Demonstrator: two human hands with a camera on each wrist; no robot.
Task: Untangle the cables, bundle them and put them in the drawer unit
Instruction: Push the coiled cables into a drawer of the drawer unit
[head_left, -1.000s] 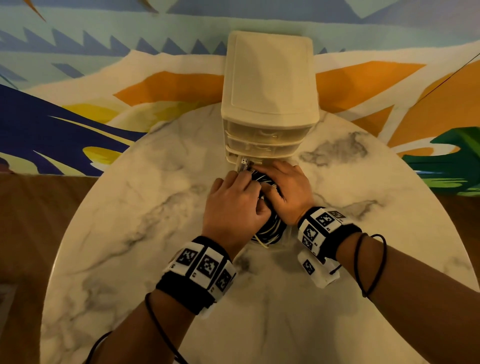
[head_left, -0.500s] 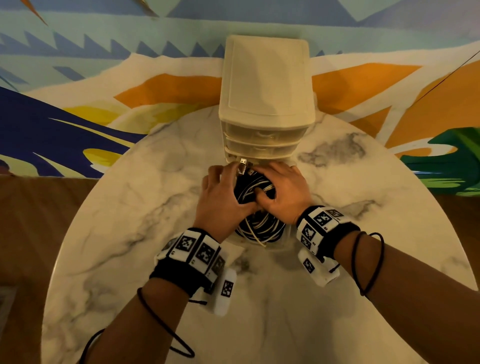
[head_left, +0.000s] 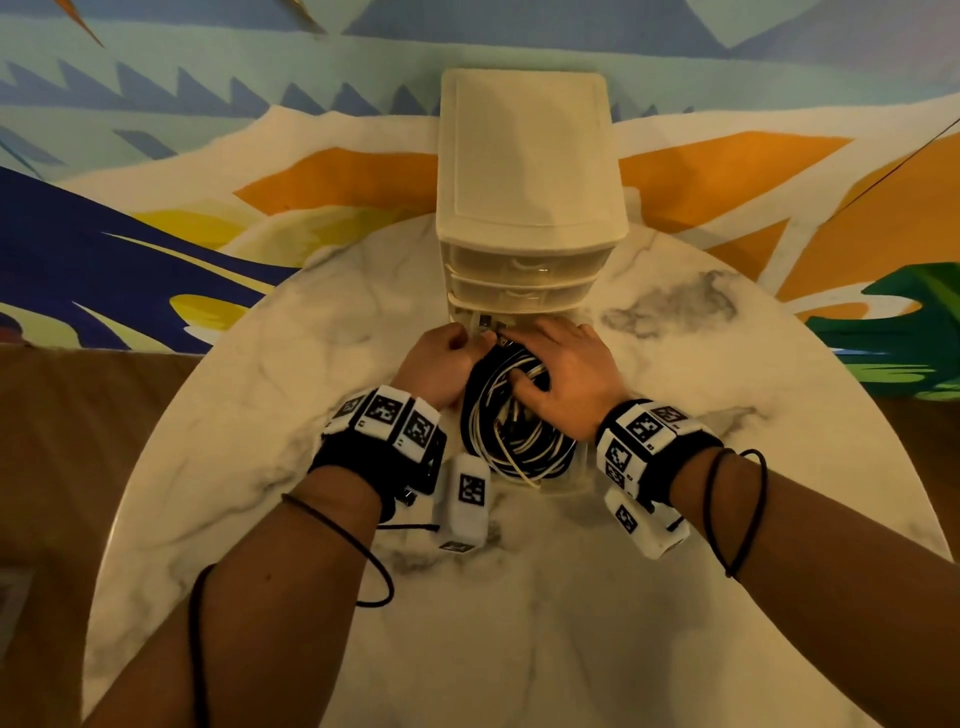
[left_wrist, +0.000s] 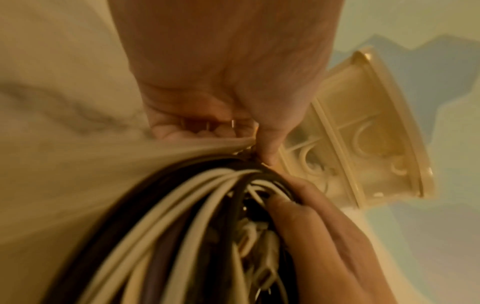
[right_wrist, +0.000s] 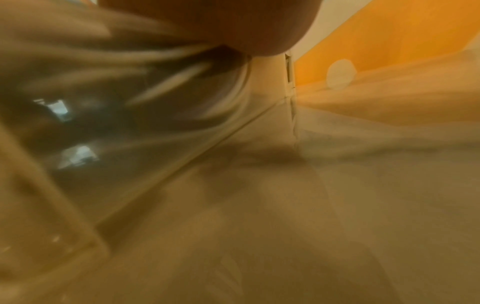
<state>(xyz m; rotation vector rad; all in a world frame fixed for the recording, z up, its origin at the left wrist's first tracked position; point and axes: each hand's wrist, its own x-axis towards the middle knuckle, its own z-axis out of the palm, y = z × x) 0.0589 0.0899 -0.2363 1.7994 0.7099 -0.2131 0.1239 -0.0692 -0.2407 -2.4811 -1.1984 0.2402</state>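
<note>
While the bottom drawer (head_left: 566, 480) is standing open, cables (head_left: 511, 431) are being packed in.
Right hand (head_left: 566, 371) fingers are lying flat, pressing coils down; left hand (head_left: 439, 364) fingers are curling, pinching a plug.

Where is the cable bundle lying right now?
In the head view, the cable bundle lies coiled in the pulled-out bottom drawer of the drawer unit, between the left hand and right hand.

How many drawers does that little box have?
3. The drawer unit shows two shut drawers, top and middle, plus the pulled-out bottom drawer holding the cables. None looks hidden.
</note>
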